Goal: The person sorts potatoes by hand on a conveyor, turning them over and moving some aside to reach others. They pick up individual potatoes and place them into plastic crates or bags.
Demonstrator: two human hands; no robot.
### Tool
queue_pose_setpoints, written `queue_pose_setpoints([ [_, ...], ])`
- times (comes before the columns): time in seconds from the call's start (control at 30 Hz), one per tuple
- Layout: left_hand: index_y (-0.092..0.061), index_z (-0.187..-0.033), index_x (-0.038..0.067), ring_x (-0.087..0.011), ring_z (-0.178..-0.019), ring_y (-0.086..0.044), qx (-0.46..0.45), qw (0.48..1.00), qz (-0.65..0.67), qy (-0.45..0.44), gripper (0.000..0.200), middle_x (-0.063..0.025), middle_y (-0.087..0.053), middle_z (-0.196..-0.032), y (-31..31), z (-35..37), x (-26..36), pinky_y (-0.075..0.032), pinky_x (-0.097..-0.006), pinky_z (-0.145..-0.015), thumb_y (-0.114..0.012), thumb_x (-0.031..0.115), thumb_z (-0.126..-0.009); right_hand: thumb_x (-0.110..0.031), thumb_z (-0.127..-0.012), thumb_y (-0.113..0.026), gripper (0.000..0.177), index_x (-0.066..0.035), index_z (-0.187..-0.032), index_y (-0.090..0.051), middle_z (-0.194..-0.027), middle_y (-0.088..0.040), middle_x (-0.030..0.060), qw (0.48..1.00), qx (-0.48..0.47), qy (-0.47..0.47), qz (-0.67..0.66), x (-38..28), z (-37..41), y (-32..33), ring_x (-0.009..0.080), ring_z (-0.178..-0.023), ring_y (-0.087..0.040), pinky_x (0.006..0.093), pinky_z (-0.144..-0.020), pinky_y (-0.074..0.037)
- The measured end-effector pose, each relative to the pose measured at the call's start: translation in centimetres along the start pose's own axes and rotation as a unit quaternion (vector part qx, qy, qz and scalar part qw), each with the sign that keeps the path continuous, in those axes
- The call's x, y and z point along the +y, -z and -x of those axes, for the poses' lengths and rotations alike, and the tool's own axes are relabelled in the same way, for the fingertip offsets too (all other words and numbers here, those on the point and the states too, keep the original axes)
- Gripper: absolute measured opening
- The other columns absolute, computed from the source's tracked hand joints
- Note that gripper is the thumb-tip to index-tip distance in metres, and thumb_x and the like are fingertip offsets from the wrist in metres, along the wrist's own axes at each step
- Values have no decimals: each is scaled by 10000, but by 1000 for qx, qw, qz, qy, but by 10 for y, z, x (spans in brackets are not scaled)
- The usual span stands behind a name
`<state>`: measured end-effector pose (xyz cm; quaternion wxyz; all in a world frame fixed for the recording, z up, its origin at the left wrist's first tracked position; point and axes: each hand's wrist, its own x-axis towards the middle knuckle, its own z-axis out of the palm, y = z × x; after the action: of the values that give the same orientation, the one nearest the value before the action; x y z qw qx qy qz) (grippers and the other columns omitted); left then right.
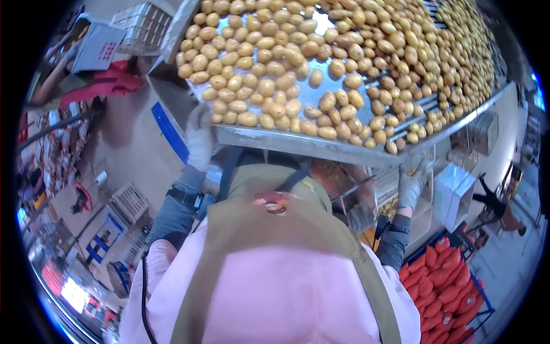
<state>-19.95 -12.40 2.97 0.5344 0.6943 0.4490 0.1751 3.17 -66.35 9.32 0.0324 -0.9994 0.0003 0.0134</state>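
The gloved left hand (199, 137) lies with fingers stretched flat against the rim of the metal sorting table (286, 143), holding nothing, just beside the potatoes (321, 63) spread over it. The gloved right hand (409, 186) hangs below the table's edge beside a white crate (388, 182); its grip cannot be made out. Red sacks (441, 275) lie below.

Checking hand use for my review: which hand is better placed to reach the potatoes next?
Probably left: the left hand sits at the tray rim beside the potatoes; the right hand hangs below the rim.
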Motion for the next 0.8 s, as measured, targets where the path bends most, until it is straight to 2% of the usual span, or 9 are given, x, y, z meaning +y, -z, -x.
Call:
queue_pose_setpoints([
  [0.13, -613, -1281, 15, -229, -1096, -621, 46, 998, -12, -47, 304, -105, -636, -1270, 27, -40, -40, -494, -341, -961, -575, 142, -1007, -117, -828, -774, 666, -20, -1411, -468, -1304, -564, 163, 877, -314, 116, -346, -218, 33, -3, 268, -1088, -631, 371, -846, -561],
  [0.2, -595, -1276, 36, -277, -1140, -601, -15, 968, -190, -161, 314, -94, -626, -1272, 28, -64, -47, -471, -359, -1000, -522, 234, -1044, -169, -794, -771, 586, -70, -1330, -555, -1141, -632, 177, 857, -101, 448, -233, -306, 58, -37, 361, -1027, -635, 422, -901, -515],
  [0.23, -573, -1322, 48, -274, -1188, -581, -17, 990, 140, 18, 405, -107, -617, -1301, 12, -77, -46, -450, -371, -1032, -474, 339, -1059, -155, -798, -748, 529, -74, -1291, -576, -1079, -622, 170, 851, -153, 449, -224, -343, 63, -46, 370, -992, -628, 436, -868, -517],
  [0.27, -551, -1368, 60, -272, -1235, -562, -16, 871, 453, 188, 499, -120, -607, -1330, 1, -92, -46, -429, -382, -1064, -426, 444, -1074, -142, -801, -726, 473, -77, -1251, -598, -1018, -613, 164, 842, -205, 450, -215, -374, 66, -56, 379, -956, -620, 451, -835, -520],
  [0.4, -406, -1495, 9, -264, -1297, -535, -19, 960, 252, 122, 555, -141, -566, -1403, 10, -123, -90, -430, -389, -1097, -401, 366, -1070, -96, -821, -655, 392, -104, -1212, -626, -995, -602, 160, 758, -156, 586, -240, -449, 70, -101, 346, -952, -628, 463, -776, -528],
  [0.47, -393, -1511, 21, -254, -1283, -543, 23, 854, 441, 275, 608, -133, -563, -1405, 24, -118, -8, -429, -387, -1102, -392, 446, -1076, -159, -844, -656, 370, -107, -1210, -637, -1036, -618, 158, 714, -170, 648, -203, -483, 45, -115, 342, -957, -631, 477, -787, -528],
  [0.53, -428, -1501, 48, -239, -1263, -546, -65, 929, 345, 120, 710, -123, -562, -1401, 23, -139, -85, -435, -376, -1091, -387, 594, -1049, -300, -904, -626, 380, -118, -1238, -638, -1084, -631, 162, 793, -137, 583, -116, -524, 4, -97, 324, -963, -632, 466, -798, -520],
  [0.6, -429, -1515, 82, -243, -1289, -544, -56, 881, 411, 229, 709, -118, -570, -1415, 23, -130, -37, -425, -373, -1106, -422, 604, -1035, -453, -939, -576, 450, -172, -1287, -630, -1154, -644, 143, 827, -34, 553, -94, -571, -45, -108, 333, -1020, -635, 483, -896, -481],
  [0.8, -510, -1435, -6, -174, -1172, -583, -8, 983, 149, 103, 555, -108, -622, -1313, 19, -126, -34, -462, -295, -1017, -675, 252, -972, -492, -855, -675, 488, -238, -1270, -635, -1356, -547, 85, 770, -59, 625, -111, -567, 14, -103, 362, -1216, -526, 533, -999, -408],
])
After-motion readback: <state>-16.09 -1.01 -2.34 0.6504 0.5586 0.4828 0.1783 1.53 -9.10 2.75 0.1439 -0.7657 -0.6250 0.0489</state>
